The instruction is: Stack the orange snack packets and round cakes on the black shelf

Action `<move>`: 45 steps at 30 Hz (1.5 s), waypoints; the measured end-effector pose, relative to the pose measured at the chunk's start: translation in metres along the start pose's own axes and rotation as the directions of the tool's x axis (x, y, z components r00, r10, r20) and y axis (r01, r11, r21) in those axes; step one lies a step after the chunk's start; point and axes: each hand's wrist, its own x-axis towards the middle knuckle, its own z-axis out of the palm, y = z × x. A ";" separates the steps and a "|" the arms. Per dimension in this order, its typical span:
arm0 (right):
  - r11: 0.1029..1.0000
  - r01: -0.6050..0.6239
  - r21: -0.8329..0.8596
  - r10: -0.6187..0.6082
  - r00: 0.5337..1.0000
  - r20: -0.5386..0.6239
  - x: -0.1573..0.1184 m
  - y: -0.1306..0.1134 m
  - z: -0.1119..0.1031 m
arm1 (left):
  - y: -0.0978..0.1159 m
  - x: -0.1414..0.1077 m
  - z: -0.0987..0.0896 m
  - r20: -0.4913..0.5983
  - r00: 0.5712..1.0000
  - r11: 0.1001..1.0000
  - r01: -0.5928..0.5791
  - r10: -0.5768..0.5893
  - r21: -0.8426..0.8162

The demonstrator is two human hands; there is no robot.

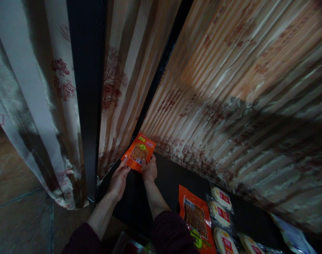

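A small orange food packet (pixel 142 147) with a clear window showing brown sticks is held up at the shelf's back corner. My right hand (pixel 149 170) grips its lower right corner, thumb across the front. At the lower left corner my left hand (pixel 119 179) has its fingers closed on the edge. A larger orange packet (pixel 194 215), also with brown sticks behind its window, lies on the dark shelf to the right of my right forearm.
Several clear-wrapped round white items (pixel 220 213) with red labels lie on the dark shelf (pixel 174 169), near a blue-and-white bag (pixel 294 234). Printed, pleated curtains (pixel 230 106) hang behind. A black post (pixel 88 106) stands left of my hands. Below is a partly hidden container (pixel 127 245).
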 end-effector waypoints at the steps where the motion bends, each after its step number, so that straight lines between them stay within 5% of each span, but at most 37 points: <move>1: 1.000 0.004 -0.011 -0.004 1.000 0.000 -0.001 0.000 0.000 | 0.000 0.000 0.000 -0.010 1.000 1.000 -0.005 0.006 0.016; 15: 0.995 0.059 -0.086 -0.057 0.998 0.020 0.002 0.005 0.003 | -0.008 -0.003 0.001 -0.140 0.966 0.925 -0.159 0.218 0.344; 19: 0.994 0.089 -0.069 -0.091 0.996 -0.023 -0.001 0.008 0.006 | -0.010 -0.001 -0.003 -0.002 0.930 0.814 -0.319 0.366 0.486; 24: 0.969 0.232 -0.087 -0.239 0.968 -0.080 -0.003 0.015 0.011 | -0.017 0.000 -0.009 0.202 0.917 0.689 -0.393 0.345 0.609; 29: 0.941 0.323 -0.103 -0.322 0.946 0.033 -0.002 0.016 0.014 | -0.025 0.002 -0.013 0.251 0.917 0.590 -0.393 0.311 0.705; 32: 0.950 0.300 -0.080 -0.296 0.953 0.063 0.000 0.018 0.016 | -0.026 0.001 -0.013 0.298 0.899 0.411 -0.415 0.320 0.812; 36: 0.946 0.316 -0.073 -0.311 0.948 0.068 0.003 0.022 0.017 | -0.024 -0.001 -0.011 0.412 0.885 -0.098 -0.400 0.216 0.911; 38: 0.944 0.320 -0.075 -0.315 0.946 0.072 0.004 0.023 0.017 | -0.023 -0.003 -0.010 0.428 0.885 -0.258 -0.376 0.186 0.890; 45: 0.941 0.337 -0.018 -0.334 0.938 0.093 0.006 0.024 0.014 | -0.024 -0.003 -0.009 0.454 0.871 -0.353 -0.372 0.186 0.858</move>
